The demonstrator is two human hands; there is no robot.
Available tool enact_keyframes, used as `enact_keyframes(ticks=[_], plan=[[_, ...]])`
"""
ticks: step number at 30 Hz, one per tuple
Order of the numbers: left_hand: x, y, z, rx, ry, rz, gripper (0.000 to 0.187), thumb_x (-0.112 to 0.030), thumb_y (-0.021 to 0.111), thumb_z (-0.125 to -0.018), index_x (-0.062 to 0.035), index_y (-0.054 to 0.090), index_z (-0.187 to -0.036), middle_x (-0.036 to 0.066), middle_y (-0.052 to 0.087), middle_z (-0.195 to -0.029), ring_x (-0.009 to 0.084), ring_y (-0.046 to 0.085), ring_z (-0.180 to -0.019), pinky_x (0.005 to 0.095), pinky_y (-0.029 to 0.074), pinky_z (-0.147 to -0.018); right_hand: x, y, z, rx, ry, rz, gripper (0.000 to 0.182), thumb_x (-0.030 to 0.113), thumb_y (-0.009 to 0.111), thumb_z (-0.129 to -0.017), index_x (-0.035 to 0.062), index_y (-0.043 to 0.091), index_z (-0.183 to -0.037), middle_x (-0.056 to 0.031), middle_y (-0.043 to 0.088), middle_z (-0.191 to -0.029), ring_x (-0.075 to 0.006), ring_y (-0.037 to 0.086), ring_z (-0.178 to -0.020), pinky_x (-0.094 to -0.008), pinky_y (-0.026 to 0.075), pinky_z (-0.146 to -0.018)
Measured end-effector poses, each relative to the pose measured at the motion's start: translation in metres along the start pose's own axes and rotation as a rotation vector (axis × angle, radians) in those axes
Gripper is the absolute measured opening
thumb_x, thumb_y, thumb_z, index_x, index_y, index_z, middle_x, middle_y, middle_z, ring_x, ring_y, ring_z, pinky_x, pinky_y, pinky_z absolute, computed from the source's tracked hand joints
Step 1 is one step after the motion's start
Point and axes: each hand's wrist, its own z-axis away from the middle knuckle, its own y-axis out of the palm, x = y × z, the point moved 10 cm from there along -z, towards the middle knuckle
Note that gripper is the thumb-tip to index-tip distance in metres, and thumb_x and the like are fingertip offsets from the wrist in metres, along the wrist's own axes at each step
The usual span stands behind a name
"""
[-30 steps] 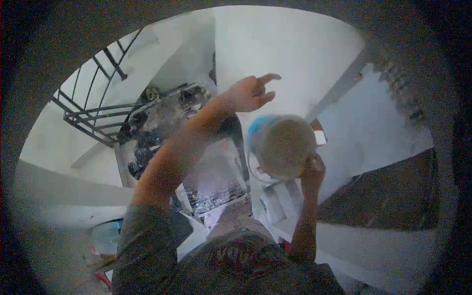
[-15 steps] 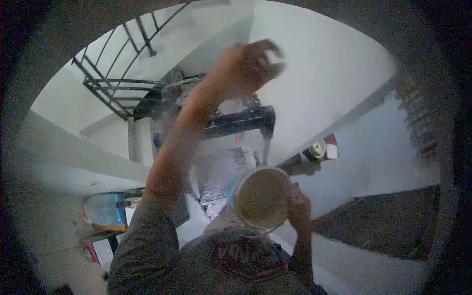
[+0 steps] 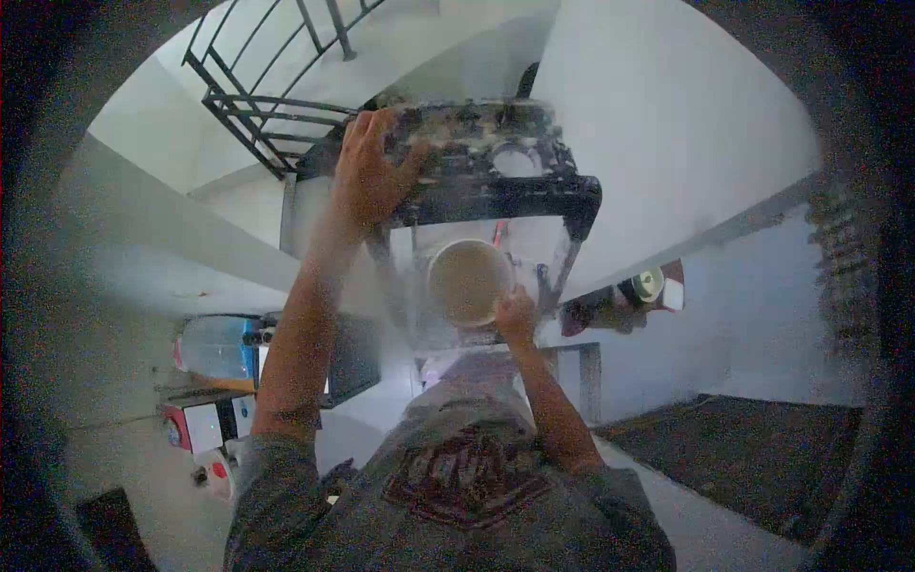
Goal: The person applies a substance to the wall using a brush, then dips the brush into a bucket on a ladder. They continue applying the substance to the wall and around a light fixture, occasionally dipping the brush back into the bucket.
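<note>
Bucket [image 3: 465,283] in right hand [image 3: 516,316], left hand [image 3: 370,173] — splayed

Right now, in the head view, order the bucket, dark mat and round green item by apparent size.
1. Dark mat, lower right
2. Bucket, held by the right hand
3. Round green item

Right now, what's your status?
Left grip open, apparently touching stand. Right grip holding bucket, mouth uncovered. Stand may block moves forward.

Left hand [image 3: 370,173]: went from mid-air to the black, pale-spattered stand [image 3: 500,202].
Round, white-rimmed bucket [image 3: 432,284]: moved forward, nearer the stand.
</note>
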Motion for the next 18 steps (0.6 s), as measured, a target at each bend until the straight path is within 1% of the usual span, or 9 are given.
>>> enact_keyframes(ticks=[1,2,3,4,6,8,12,15,18], plan=[[0.002,0.001,0.001,0.008,-0.013,-0.001,0.048,-0.032,0.068,-0.082,-0.0002,0.052,-0.115,0.019,0.054,-0.109,0.0357,0.052,-0.107,0.0434,0.043,-0.092,0.01,-0.003,0.003,0.034,0.071,-0.001,0.034,0.031,0.05,-0.094,-0.003,0.053,-0.096,-0.0288,0.06,-0.083,-0.0451,0.058,-0.074,-0.0512,0.048,-0.065],[0.005,0.003,0.001,0.005,-0.057,-0.016,0.049,-0.031,0.067,-0.082,0.0008,0.052,-0.115,0.02,0.054,-0.109,0.0359,0.052,-0.108,0.0438,0.043,-0.092,-0.01,0.011,-0.001,-0.037,-0.026,-0.031,0.037,0.032,0.056,-0.09,-0.0037,0.057,-0.096,-0.0256,0.062,-0.079,-0.0454,0.06,-0.075,-0.052,0.046,-0.067],[0.009,0.001,-0.001,-0.004,-0.095,-0.032,0.049,-0.031,0.067,-0.081,0.0018,0.052,-0.114,0.02,0.054,-0.109,0.0361,0.052,-0.108,0.0441,0.043,-0.093,-0.02,0.021,-0.004,-0.028,-0.027,-0.03,0.037,0.032,0.056,-0.09,-0.0037,0.057,-0.096,-0.0256,0.062,-0.079,-0.0454,0.06,-0.075,-0.052,0.046,-0.067],[0.011,0.003,-0.001,0.035,-0.105,-0.044,0.062,-0.04,0.067,-0.082,0.0033,0.049,-0.123,0.027,0.051,-0.12,0.0416,0.049,-0.115,0.046,0.04,-0.099,-0.02,0.022,-0.005,-0.081,-0.062,0.025,0.037,0.033,0.057,-0.089,-0.0034,0.057,-0.095,-0.0258,0.062,-0.08,-0.0452,0.061,-0.077,-0.0515,0.047,-0.067],[0.014,0.004,-0.001,0.039,-0.135,-0.064,0.062,-0.04,0.068,-0.081,0.0029,0.049,-0.123,0.027,0.052,-0.118,0.0414,0.05,-0.114,0.0463,0.04,-0.098,-0.02,0.02,-0.003,-0.126,-0.091,0.085,0.037,0.034,0.057,-0.089,-0.0031,0.057,-0.095,-0.026,0.062,-0.081,-0.0451,0.062,-0.078,-0.051,0.048,-0.067],[0.017,0.005,-0.002,-0.008,-0.116,-0.125,0.062,-0.037,0.068,-0.081,0.0033,0.048,-0.123,0.025,0.052,-0.115,0.041,0.05,-0.113,0.0472,0.041,-0.097,-0.008,0.016,-0.006,0.036,0.015,0.043,0.035,0.029,0.059,-0.089,-0.0033,0.054,-0.1,-0.0247,0.064,-0.08,-0.0418,0.064,-0.078,-0.0505,0.05,-0.068],[0.018,0.013,-0.001,0.058,-0.158,-0.063,0.065,-0.039,0.067,-0.082,0.0035,0.046,-0.126,0.026,0.051,-0.12,0.0417,0.049,-0.116,0.0465,0.04,-0.099,-0.012,0.005,0.004,0.115,0.208,0.065,0.034,0.03,0.059,-0.088,-0.0031,0.055,-0.098,-0.0245,0.065,-0.081,-0.0417,0.065,-0.079,-0.05,0.051,-0.069],[0.04,0.03,-0.002,0.12,-0.201,-0.079,0.074,-0.042,0.069,-0.08,0.0058,0.039,-0.129,0.029,0.045,-0.126,0.0411,0.049,-0.115,0.0479,0.042,-0.096,-0.013,0.005,0.007,0.12,0.166,0.092,0.038,0.036,0.058,-0.089,-0.0016,0.055,-0.095,-0.0239,0.065,-0.078,-0.0419,0.065,-0.078,-0.0508,0.051,-0.069],[0.053,0.044,0.002,0.223,-0.238,-0.088,0.088,-0.049,0.066,-0.081,0.0066,0.028,-0.138,0.032,0.047,-0.127,0.0414,0.052,-0.116,0.0459,0.043,-0.096,-0.009,0.005,0.01,0.166,-0.012,0.377,0.044,0.044,0.054,-0.09,0.0006,0.055,-0.094,-0.025,0.065,-0.076,-0.0419,0.066,-0.075,-0.051,0.051,-0.068]])
